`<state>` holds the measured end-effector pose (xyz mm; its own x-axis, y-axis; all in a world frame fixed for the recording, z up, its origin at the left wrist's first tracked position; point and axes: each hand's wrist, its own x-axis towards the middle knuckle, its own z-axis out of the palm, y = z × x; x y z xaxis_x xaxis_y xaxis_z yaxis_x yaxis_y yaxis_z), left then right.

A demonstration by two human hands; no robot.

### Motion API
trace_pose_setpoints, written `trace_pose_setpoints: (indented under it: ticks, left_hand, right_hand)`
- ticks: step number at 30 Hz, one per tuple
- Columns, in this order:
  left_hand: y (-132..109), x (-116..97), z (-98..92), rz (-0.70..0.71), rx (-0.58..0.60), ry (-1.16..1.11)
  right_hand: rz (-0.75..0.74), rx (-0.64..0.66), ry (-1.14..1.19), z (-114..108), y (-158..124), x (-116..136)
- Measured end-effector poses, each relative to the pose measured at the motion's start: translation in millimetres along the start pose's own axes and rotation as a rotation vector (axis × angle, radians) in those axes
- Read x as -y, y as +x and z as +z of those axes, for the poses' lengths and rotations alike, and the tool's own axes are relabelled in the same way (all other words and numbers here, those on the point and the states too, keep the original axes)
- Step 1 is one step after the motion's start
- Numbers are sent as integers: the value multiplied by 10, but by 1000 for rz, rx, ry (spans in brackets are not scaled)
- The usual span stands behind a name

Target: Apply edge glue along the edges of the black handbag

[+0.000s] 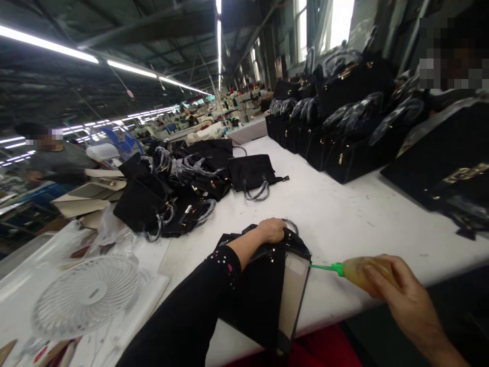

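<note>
My left hand (272, 229) is closed over the top of a black handbag (263, 295) that hangs over the front edge of the white table (344, 219). The bag's side panel (293, 295) shows a pale lining. My right hand (405, 295) grips a small yellowish squeeze bottle (359, 272). Its green nozzle (323, 266) points left and touches the bag's upper right edge.
A heap of black handbags (171, 188) lies at the table's left, one flat bag (254, 176) in the middle, and upright rows of bags (344, 137) along the right. A white fan (86, 295) sits at the lower left. A person (53, 158) works at far left.
</note>
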<state>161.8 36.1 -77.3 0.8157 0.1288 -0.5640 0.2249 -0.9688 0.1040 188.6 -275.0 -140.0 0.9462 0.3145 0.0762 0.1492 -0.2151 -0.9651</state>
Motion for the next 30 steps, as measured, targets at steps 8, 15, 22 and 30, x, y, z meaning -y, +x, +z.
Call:
trace_pose_setpoints:
  ticks: [8,15,22,30]
  left_hand:
    - [15,30,68,-29,-25,-55]
    - [-11,20,79,-40,-31,-78]
    - [-25,-4,81,-52,-49,-76]
    - [-36,-4,86,-56,-53,-89]
  right_hand:
    - [-164,88,-134,33,38,14]
    - [-309,123,-183,27,-11,143]
    - [-391,164,-215,-7,55,145]
    - [-407,215,-222,-14,69,144]
